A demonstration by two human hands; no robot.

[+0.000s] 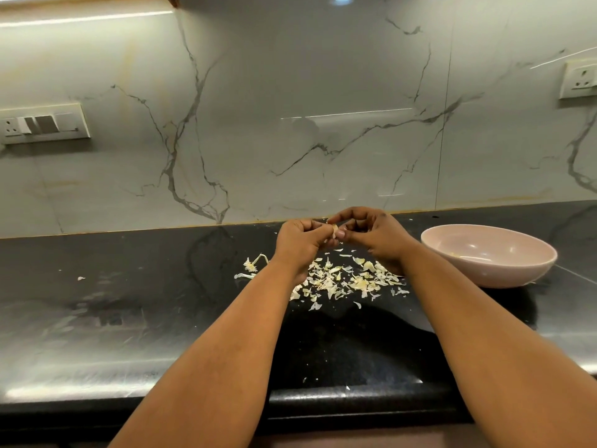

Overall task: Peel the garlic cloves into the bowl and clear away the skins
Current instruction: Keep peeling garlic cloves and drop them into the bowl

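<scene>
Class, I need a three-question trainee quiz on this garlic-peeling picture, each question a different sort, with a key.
1. True or false: the bowl stands on the person's right.
2. Where do most of the skins lie? A) in the bowl B) on the countertop below the hands C) by the switch panel
3. Fill in: the left hand and right hand both pinch a garlic ____.

Key: 1 true; 2 B; 3 clove.
</scene>
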